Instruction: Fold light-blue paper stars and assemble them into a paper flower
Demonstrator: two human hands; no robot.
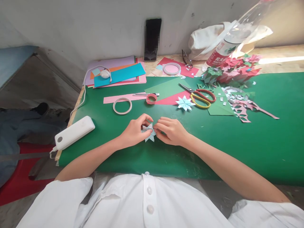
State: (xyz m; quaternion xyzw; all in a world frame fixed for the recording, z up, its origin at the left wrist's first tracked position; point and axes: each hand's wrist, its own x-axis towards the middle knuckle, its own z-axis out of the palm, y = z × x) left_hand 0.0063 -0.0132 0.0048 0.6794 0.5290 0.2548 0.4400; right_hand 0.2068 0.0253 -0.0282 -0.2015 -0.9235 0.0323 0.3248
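Between my hands, just above the green mat [133, 160], is a light blue folded paper star [149, 136]. My left hand [135, 129] is closed on its left side, with the thumb across the front. My right hand [171, 131] pinches at the star's right edge, fingertips and thumb close together. Parts of the star are hidden behind my fingers. A second light blue paper star [184, 103] lies on the mat beyond my right hand, beside scissors [201, 97] with one red and one yellow handle.
Tape rolls [122, 106], a utility knife [145, 94] and coloured paper sheets [121, 76] lie beyond my hands. A white power bank [74, 133] with a cable is at left. Paper flowers [234, 71], a bottle [222, 50] and pink scraps [245, 110] are at right. A phone [152, 39] leans on the wall.
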